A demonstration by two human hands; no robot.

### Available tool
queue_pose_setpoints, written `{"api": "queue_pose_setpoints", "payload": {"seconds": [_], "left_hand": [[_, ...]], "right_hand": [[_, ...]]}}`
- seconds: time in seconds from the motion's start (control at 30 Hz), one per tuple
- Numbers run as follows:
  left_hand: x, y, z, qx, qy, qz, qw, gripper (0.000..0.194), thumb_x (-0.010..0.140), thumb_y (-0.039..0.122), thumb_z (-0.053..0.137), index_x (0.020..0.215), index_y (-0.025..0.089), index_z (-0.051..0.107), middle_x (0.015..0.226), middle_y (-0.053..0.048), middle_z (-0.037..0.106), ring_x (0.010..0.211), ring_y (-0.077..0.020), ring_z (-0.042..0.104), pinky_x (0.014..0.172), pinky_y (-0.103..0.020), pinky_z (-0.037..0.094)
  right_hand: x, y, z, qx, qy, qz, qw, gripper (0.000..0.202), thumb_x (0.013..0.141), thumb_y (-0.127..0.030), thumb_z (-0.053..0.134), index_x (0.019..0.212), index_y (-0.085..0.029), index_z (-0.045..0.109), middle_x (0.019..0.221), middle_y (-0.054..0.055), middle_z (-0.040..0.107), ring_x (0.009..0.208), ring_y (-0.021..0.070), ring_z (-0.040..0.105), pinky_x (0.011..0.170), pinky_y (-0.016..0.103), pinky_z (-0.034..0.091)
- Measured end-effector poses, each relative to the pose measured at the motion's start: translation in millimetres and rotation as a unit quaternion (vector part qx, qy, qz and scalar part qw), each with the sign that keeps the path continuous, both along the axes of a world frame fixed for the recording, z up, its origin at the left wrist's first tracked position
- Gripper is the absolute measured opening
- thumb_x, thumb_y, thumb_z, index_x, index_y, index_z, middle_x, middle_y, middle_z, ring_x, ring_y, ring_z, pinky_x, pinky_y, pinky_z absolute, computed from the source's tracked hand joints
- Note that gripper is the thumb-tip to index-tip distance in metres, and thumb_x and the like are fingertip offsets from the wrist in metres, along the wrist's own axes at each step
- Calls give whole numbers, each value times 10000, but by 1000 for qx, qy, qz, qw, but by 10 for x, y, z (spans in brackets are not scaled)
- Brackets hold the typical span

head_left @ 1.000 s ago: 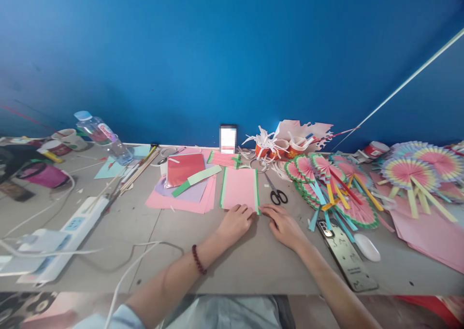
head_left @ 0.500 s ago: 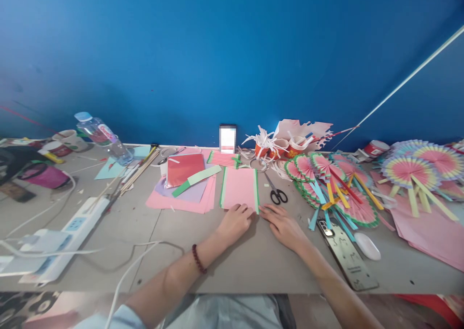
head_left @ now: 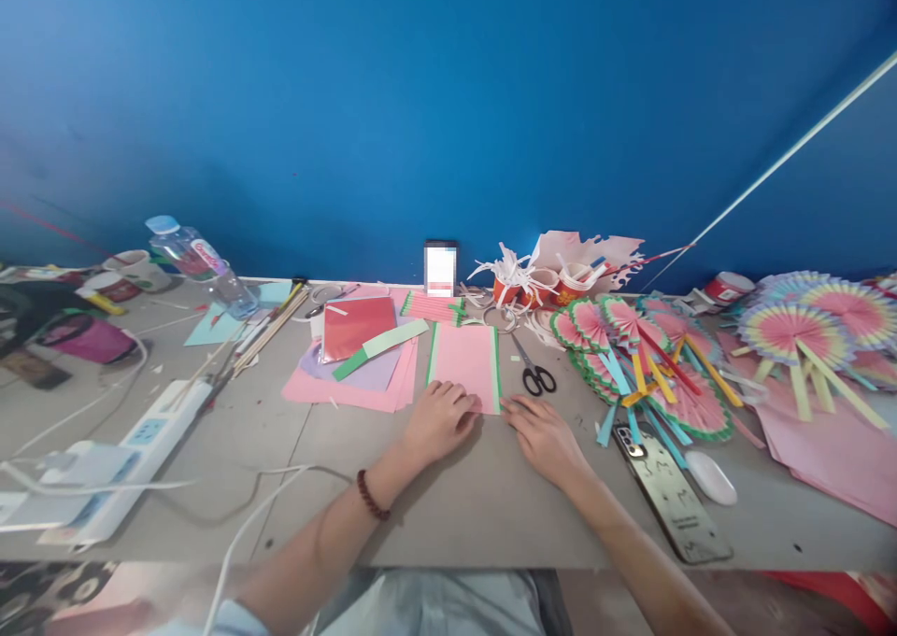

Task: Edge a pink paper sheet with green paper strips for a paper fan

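Note:
A pink paper sheet [head_left: 463, 365] with green strips along both side edges lies flat in front of me. My left hand [head_left: 440, 421] rests over its near left corner, fingers gently bent and lying on the paper, covering that corner. At the near right corner, the fingertips of my right hand [head_left: 539, 435] touch the green edge, with the fingers stretched forward. Black-handled scissors [head_left: 538, 378] lie just beyond the right hand. Behind the sheet is a pleated pink and green paper piece [head_left: 433, 307].
Left stand red and pink papers [head_left: 359, 330], a green strip [head_left: 380, 348], sticks [head_left: 270, 330], a bottle [head_left: 203, 262] and a power strip [head_left: 136, 459]. On the right are folded paper fans [head_left: 631, 323], a phone [head_left: 673, 491] and a white mouse [head_left: 711, 477]. Another phone [head_left: 440, 270] leans on the blue wall.
My left hand has slid left along the sheet's near edge to the left corner, uncovering more of that edge. My right hand has barely moved.

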State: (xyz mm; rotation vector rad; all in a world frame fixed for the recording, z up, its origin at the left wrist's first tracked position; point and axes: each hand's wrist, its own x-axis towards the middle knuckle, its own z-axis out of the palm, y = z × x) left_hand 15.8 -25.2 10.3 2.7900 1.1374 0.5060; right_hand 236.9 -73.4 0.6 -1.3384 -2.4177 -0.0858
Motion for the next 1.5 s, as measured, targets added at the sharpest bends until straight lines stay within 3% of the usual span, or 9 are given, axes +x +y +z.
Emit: {"api": "queue_pose_setpoints", "payload": {"seconds": [0.1,0.3,0.47,1.0,1.5], "left_hand": [[-36,32,-6,-51,-30,18,998,187,915,246,463,881,197,641,825,-26,608,850,-173,546,760,-324,380],[-33,80,-37,-125,-92,21,988,183,911,247,485,900,198,660,874,-27,655,888,-158,577,784,-308,391],[-19,134,-18,-184,-130,25,974,154,886,210,522,863,195,674,866,-24,681,871,-158,597,811,-305,405],[-18,171,7,-235,-143,109,955,79,809,267,613,803,189,606,781,7,663,745,-160,584,779,-325,365],[4,209,22,-230,-111,108,961,87,795,239,623,735,181,597,729,6,637,724,-161,574,714,-295,359]], "right_hand": [[5,-2,12,-5,8,-14,1000,326,804,-43,439,996,-195,654,1139,58,658,1071,236,550,925,412,435],[9,-13,8,-14,26,-28,999,351,778,-51,439,1030,-173,652,1142,88,649,1106,251,534,940,447,442],[-3,-30,-69,-6,35,-1,999,398,812,-78,407,1115,-178,646,1159,100,640,1121,228,548,946,419,467],[-50,-56,-104,-20,46,-13,999,420,792,-59,409,1099,-200,659,1070,84,673,1058,212,590,920,382,504],[-79,-67,-49,-19,57,-9,998,417,796,-50,396,1105,-194,637,1025,88,666,1036,224,591,897,362,505]]}}
